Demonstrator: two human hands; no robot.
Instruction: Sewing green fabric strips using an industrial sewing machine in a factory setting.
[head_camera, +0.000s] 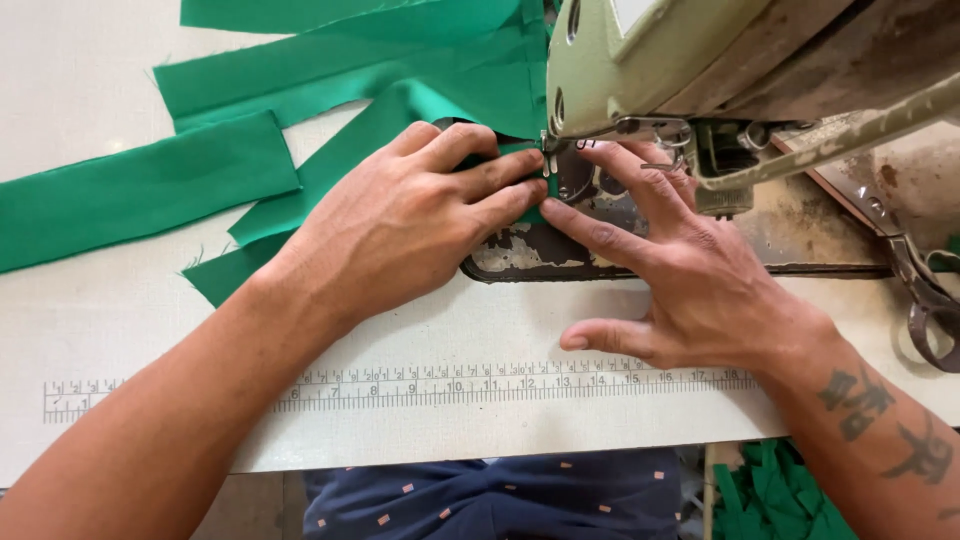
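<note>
The left hand (415, 215) lies flat, fingers pressing a green fabric strip (400, 105) just left of the presser foot (549, 160); the right hand (680, 275), spread and holding nothing, rests just right of that foot; best to keep both fingertips level, clear of the foot.

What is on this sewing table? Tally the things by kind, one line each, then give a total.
Hands: 2, the left hand and the right hand
Sewing machine: 1
Green cloth strips laid out on the table: about 5, overlapping
Ruler strip: 1
Scissors: 1
Total: about 10
</note>
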